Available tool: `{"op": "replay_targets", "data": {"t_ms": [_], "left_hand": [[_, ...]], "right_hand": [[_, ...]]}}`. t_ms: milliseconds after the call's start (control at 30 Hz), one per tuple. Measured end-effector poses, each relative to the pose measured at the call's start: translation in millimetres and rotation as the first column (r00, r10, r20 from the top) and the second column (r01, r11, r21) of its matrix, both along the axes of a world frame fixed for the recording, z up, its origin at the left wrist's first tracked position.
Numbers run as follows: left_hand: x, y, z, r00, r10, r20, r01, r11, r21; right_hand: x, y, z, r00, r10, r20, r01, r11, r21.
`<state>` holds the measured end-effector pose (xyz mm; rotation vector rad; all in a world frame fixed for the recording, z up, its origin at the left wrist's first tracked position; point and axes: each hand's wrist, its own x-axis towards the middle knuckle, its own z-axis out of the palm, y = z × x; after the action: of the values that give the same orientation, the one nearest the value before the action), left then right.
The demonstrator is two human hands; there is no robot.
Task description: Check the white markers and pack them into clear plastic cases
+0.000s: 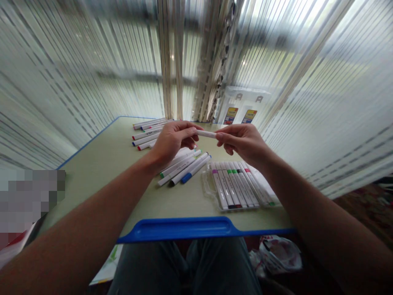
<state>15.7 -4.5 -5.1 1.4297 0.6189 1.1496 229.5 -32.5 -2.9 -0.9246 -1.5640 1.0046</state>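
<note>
White marker [206, 134], one, left hand [172, 139] pinching one end, right hand [242, 138] the other, one clear tray [209, 189] nearby

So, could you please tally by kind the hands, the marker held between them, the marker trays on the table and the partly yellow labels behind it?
Hands: 2 (left hand, right hand)
Held marker: 1
Marker tray: 1
Partly yellow labels: 2
Total: 6
</note>
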Motion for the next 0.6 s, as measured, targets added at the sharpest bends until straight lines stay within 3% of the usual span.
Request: {"op": "replay_targets", "data": {"t_ms": [300, 600], "left_hand": [[-1.7, 4.8, 0.3, 0.993, 0.085, 0.078, -0.082, 0.996, -0.039], [-4.1, 6.1, 1.5, 0.99, 0.089, 0.108, -0.083, 0.995, -0.059]], "right_hand": [[0.0, -0.6, 4.8, 0.987, 0.019, -0.159, -0.031, 0.997, -0.069], [2.0, -2.7, 7.7, 0.981, 0.054, -0.186, -0.074, 0.992, -0.103]]}}
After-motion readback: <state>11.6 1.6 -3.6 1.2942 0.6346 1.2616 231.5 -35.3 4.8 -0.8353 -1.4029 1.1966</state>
